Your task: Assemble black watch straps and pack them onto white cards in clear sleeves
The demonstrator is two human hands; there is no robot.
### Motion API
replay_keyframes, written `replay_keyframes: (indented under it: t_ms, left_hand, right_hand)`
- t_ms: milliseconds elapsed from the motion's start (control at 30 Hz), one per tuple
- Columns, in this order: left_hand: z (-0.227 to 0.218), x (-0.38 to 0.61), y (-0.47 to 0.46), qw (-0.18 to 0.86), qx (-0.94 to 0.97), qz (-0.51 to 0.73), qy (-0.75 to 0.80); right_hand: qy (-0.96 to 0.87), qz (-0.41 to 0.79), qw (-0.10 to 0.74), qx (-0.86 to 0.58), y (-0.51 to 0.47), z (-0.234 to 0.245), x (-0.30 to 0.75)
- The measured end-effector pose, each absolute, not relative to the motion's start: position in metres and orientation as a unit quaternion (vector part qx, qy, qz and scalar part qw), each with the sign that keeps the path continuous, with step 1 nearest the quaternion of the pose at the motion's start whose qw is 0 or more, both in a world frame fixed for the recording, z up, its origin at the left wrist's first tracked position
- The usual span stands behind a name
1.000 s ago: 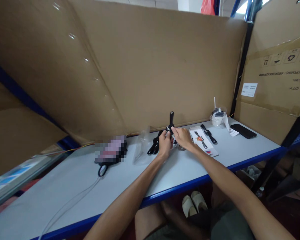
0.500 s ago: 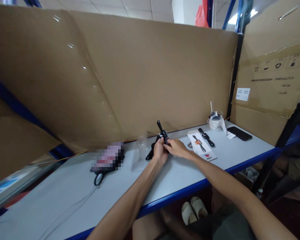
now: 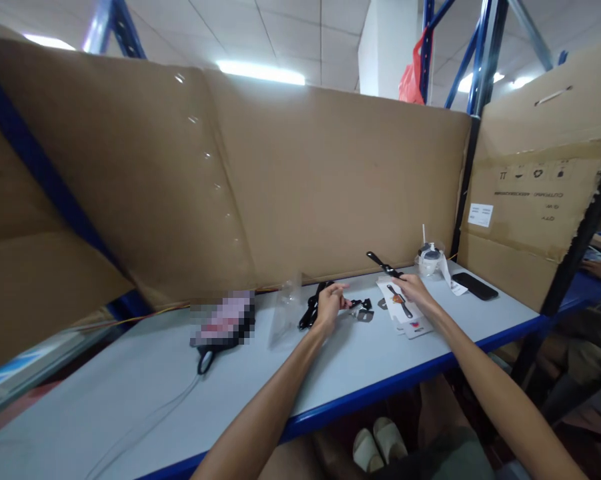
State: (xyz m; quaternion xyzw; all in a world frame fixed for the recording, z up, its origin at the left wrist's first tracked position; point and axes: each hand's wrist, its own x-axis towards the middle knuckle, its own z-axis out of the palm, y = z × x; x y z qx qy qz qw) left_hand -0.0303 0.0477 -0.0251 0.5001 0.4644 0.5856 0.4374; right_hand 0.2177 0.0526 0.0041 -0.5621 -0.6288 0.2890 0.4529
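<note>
My right hand (image 3: 414, 291) grips a black spokeshave (image 3: 380, 263) above a printed card (image 3: 395, 303), which pictures the same kind of tool. One handle points up and left; the rest is hidden by the fingers. My left hand (image 3: 331, 303) is over the table with its fingers partly stretched and apart, and I see nothing held in it. Beside it, to the left, lie black handled tools (image 3: 309, 315), partly covered by the hand. Just right of its fingertips are a small black part (image 3: 364, 303) and a flat grey metal piece (image 3: 365, 317).
A clear plastic bag (image 3: 284, 313) lies left of the black tools. Farther left is a blurred dark pouch (image 3: 225, 327) with a loop and cord. At the right stand a lidded cup with a straw (image 3: 429, 260) and a phone (image 3: 474, 285). Cardboard (image 3: 330, 187) walls the back.
My hands, together on a black spokeshave before, have separated. The right hand has moved right to the card and holds a spokeshave there. The left has let go. The view has tilted up.
</note>
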Motion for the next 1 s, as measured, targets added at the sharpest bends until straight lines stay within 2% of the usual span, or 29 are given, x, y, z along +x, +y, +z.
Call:
replay_keyframes:
  t_ms: [167, 267, 367, 533, 633, 733, 867, 1000]
  left_hand:
    - [-0.028, -0.029, 0.051, 0.237, 0.641, 0.494, 0.538]
    - [-0.029, -0.022, 0.046, 0.127, 0.733, 0.401, 0.535]
    - [-0.032, -0.013, 0.04, 0.092, 0.823, 0.332, 0.451]
    - [-0.042, 0.003, 0.032, 0.087, 0.9, 0.256, 0.341]
    - [-0.047, 0.007, 0.03, 0.087, 0.91, 0.224, 0.338]
    - [-0.045, 0.007, 0.028, 0.096, 0.905, 0.232, 0.345]
    - [-0.035, 0.004, 0.025, 0.11, 0.89, 0.268, 0.351]
    - [-0.022, -0.011, 0.029, 0.061, 0.852, 0.293, 0.429]
  right_hand:
    - [-0.631, 0.074, 0.306, -0.709, 0.015, -0.007, 0.299]
    - [-0.6, 0.024, 0.219, -0.769, -0.001, -0.02, 0.321]
    - [-0.588, 0.011, 0.179, -0.788, -0.002, -0.03, 0.323]
    - [-0.604, -0.007, 0.185, -0.776, 0.006, -0.03, 0.309]
    - [-0.608, -0.075, 0.202, -0.764, -0.002, -0.027, 0.298]
    - [-0.649, -0.13, 0.241, -0.71, -0.022, -0.032, 0.276]
    - [-0.781, -0.068, 0.257, -0.565, -0.05, -0.051, 0.238]
    - [-0.78, -0.096, 0.262, -0.56, -0.059, -0.067, 0.222]
